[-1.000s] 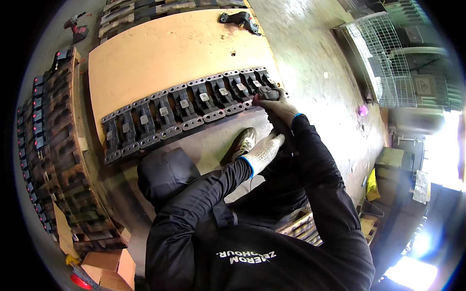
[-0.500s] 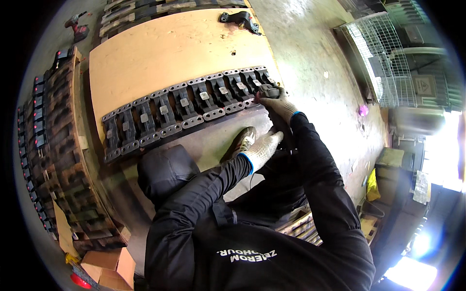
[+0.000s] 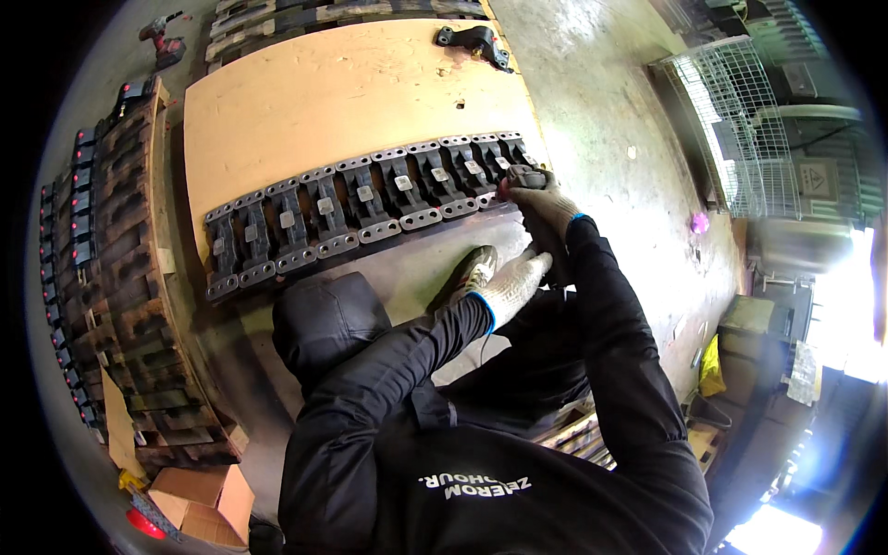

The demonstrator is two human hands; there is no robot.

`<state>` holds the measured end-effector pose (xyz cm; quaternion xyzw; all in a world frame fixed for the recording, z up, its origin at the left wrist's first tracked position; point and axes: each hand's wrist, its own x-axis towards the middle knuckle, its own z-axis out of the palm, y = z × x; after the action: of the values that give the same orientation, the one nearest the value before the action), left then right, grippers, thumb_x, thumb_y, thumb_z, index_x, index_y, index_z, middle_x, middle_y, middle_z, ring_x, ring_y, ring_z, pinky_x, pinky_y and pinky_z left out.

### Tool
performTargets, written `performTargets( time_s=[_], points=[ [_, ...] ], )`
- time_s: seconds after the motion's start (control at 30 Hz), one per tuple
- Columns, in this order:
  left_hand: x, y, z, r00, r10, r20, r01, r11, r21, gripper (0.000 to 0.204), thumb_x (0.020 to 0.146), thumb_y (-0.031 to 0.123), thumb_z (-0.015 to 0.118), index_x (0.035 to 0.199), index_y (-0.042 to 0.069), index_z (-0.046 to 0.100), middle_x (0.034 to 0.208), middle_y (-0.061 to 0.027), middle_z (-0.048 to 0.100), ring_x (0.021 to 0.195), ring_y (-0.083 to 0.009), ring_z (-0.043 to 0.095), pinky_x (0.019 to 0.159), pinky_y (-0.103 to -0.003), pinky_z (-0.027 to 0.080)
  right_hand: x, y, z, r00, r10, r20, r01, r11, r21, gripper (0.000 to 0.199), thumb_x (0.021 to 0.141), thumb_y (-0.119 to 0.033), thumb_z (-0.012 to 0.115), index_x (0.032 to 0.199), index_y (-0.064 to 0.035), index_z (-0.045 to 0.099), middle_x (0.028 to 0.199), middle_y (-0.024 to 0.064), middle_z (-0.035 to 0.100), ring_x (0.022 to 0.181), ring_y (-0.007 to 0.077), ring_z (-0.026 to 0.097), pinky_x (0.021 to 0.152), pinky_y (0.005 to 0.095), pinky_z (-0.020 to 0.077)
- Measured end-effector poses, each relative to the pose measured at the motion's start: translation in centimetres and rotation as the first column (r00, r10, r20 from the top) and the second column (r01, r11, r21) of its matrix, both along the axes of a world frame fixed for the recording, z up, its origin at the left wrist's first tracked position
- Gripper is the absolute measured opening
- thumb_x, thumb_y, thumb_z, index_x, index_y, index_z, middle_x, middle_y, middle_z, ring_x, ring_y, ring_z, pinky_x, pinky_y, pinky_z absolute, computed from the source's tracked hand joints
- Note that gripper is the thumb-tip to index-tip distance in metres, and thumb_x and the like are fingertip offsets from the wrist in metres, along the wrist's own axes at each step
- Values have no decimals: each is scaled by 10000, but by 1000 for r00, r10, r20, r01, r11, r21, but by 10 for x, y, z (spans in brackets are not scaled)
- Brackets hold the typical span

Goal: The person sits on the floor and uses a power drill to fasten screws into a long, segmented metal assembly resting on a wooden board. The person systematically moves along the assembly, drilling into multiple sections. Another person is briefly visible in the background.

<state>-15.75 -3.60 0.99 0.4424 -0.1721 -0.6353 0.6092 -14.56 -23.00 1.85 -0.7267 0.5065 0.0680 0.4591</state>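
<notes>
My right hand [image 3: 549, 198], in a pale knit glove with dark grey fingers, is closed on the front of a dark hand-held power tool [image 3: 539, 233] at the right end of a row of parts. Just below, my left hand [image 3: 515, 287], gloved alike, is closed at the tool's rear end; its fingertips are partly hidden. The tool's working end is hidden behind my right hand. The row consists of several black metal brackets [image 3: 325, 205] with drilled grey end faces, side by side along the board's near edge.
The brackets lie on a tan board [image 3: 305, 116], with another black bracket [image 3: 474, 42] at its far right corner. Left stands a pallet stack [image 3: 120, 277] with black parts. A red-and-black cordless drill [image 3: 165, 42], a wire cage [image 3: 740, 120] and a cardboard box [image 3: 205, 504] surround the area.
The whole view has shifted slightly, so the scene sits a little farther right. Both hands keep nearly the same place at the right end of the row, still closed on the tool.
</notes>
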Motion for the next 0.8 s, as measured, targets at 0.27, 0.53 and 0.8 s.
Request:
performTargets(
  time_s=[0.27,0.53,0.8],
  points=[
    [-1,9,14,979,-44,202,50,998,-29,432,1064,253,441,1412,13,533,1285,-141,633,1138,-253,599,1020,-345,458,-5,11,16,997,78,-23,-78,997,-3,1050,685,-385,919,1474,54,384,1126,159,702,1001,255,692,898,361,568],
    [-3,11,16,990,39,-136,-35,999,37,416,1063,256,470,1379,0,556,1268,-141,632,1125,-208,598,1008,-333,472,3,18,16,989,133,-68,-132,991,23,1078,704,-470,920,1476,50,377,1108,152,697,939,229,688,815,361,582],
    [-12,10,10,991,10,-136,-9,1000,3,506,1075,305,470,1444,-40,494,1335,-157,618,1218,-228,580,1067,-329,442,-9,12,6,991,125,54,-126,992,11,1078,684,-464,938,1470,40,399,1180,159,689,1031,228,677,900,350,559]
  ],
)
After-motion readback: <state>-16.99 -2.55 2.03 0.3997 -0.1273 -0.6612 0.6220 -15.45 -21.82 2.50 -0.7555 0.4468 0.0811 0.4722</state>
